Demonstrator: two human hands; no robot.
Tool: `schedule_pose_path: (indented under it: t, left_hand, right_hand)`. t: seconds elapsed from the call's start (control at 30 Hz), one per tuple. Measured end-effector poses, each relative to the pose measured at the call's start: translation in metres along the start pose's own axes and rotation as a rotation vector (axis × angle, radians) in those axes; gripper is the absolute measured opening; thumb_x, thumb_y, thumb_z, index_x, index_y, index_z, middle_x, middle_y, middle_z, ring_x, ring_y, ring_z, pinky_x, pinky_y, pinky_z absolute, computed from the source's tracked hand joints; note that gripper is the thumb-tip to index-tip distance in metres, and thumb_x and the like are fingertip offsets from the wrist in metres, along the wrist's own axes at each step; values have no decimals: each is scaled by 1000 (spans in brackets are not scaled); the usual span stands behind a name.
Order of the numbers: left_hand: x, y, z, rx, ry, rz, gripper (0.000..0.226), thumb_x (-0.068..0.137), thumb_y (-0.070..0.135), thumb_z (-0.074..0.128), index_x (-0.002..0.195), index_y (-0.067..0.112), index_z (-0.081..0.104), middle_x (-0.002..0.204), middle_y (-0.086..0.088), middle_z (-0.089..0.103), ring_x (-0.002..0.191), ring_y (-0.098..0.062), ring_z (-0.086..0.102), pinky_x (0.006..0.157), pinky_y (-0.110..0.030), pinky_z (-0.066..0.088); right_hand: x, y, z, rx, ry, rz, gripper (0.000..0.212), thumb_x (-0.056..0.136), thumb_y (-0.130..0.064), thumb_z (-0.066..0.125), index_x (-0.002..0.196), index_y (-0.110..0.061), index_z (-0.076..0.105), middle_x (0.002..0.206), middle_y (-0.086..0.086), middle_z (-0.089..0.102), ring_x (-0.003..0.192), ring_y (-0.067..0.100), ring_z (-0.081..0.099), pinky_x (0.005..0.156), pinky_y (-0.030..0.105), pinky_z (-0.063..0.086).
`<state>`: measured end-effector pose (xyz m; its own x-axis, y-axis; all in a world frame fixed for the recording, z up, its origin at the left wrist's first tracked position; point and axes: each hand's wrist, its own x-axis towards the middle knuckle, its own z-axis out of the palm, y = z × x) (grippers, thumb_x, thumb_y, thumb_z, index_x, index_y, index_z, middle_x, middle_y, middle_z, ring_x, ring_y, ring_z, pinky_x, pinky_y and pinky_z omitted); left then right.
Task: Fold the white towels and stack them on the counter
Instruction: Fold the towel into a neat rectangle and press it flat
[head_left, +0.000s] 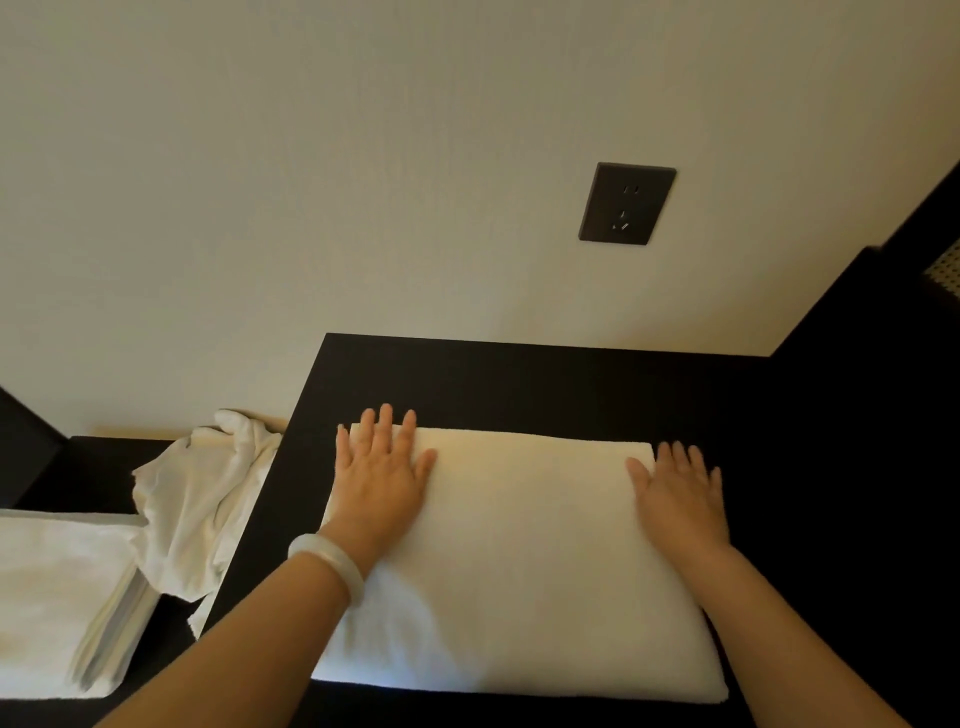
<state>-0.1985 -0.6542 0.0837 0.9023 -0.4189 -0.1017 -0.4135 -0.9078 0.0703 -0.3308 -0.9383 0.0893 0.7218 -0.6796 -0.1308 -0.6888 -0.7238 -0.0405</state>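
While the folded towel (519, 561) lies flat on the dark table (571, 384), the left hand (382, 480) presses its far left corner and the right hand (680, 491) its right edge, fingers (385, 422) straight, gripping nothing. Bare tabletop surrounds it; crumpled towels (202, 514) lie left.

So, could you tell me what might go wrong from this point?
The left hand and right hand press only the folded towel's far corners; its near part looks puffy, so the fold may set unevenly. The crumpled towel lies against the counter's left edge, where the left forearm could snag it.
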Motion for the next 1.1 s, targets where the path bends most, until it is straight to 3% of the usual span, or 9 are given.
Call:
schedule_pose_path:
  t: [0.1, 0.2, 0.3, 0.47, 0.63, 0.77, 0.87, 0.97, 1.1]
  left_hand:
    - [-17, 46, -8, -43, 112, 149, 67, 100, 49, 8, 153, 16, 32, 160, -10, 25, 149, -33, 19, 120, -51, 7]
    - [-39, 73, 11, -29, 36, 433, 62, 102, 51, 1, 155, 26, 22, 162, -1, 8, 152, -26, 8, 120, -50, 0]
    - [-46, 38, 15, -55, 4, 273, 67, 100, 55, -2, 156, 27, 22, 162, -1, 16, 150, -26, 18, 120, -50, 7]
    - [-70, -38, 6, -163, -65, -65, 72, 93, 65, -1, 154, 30, -15, 164, 4, -15, 151, -23, -8, 121, -45, -3]
    - [-104, -38, -12, -480, -33, -265, 69, 96, 44, 53, 153, 20, 22, 147, 0, 38, 134, -19, 37, 112, -35, 33]
    - [-120, -49, -19, -683, -54, -349, 53, 92, 32, 64, 141, 24, 46, 122, 6, 49, 109, -10, 50, 88, -20, 44]
    - [-126, -52, -23, -908, -139, -382, 31, 94, 30, 61, 125, 29, 58, 108, 8, 60, 93, -5, 56, 69, -15, 39]
    - [-127, -53, -27, -1151, -164, -482, 21, 102, 29, 46, 99, 23, 65, 104, 6, 64, 92, -9, 57, 77, -23, 44]
    - [-126, -61, -36, -1277, -273, -492, 36, 99, 5, 40, 105, 23, 71, 109, 0, 69, 105, -19, 62, 101, -43, 49]
  right_hand:
    - [-22, -37, -10, 7, 206, -203, 57, 105, -41, 19, 156, -15, 22, 162, 11, 22, 151, 29, 15, 122, 49, 6]
    - [-49, -59, 14, 53, 116, -543, 72, 92, -51, 4, 157, -23, 19, 164, 5, 16, 152, 20, 7, 120, 45, -5]
    - [-42, -35, 23, 37, 25, -365, 78, 86, -56, -10, 158, -26, -2, 166, -3, -3, 151, 11, -11, 121, 39, -14]
    - [-49, -50, 1, -54, 54, -199, 64, 104, -46, 16, 158, -15, 2, 166, 7, -1, 152, 24, -9, 122, 49, -6]
    - [-110, -139, 7, 160, -81, -718, 63, 100, -49, 9, 158, -27, 2, 166, -4, -6, 151, 13, -15, 119, 36, -18]
    - [-123, -156, 28, 122, -43, -707, 64, 96, -51, -3, 157, -32, 1, 166, -8, -5, 150, 10, -14, 119, 37, -17]
    - [-118, -149, 31, 194, -55, -711, 52, 106, -43, 15, 157, -36, 5, 165, -13, -2, 149, 3, -13, 120, 31, -17]
    - [-115, -146, 34, 251, -43, -724, 50, 106, -40, 24, 155, -38, 10, 164, -16, 4, 146, -3, -10, 117, 25, -17]
    - [-114, -147, 35, 267, -50, -707, 47, 106, -40, 23, 150, -43, 7, 163, -18, 4, 145, -4, -9, 115, 22, -18]
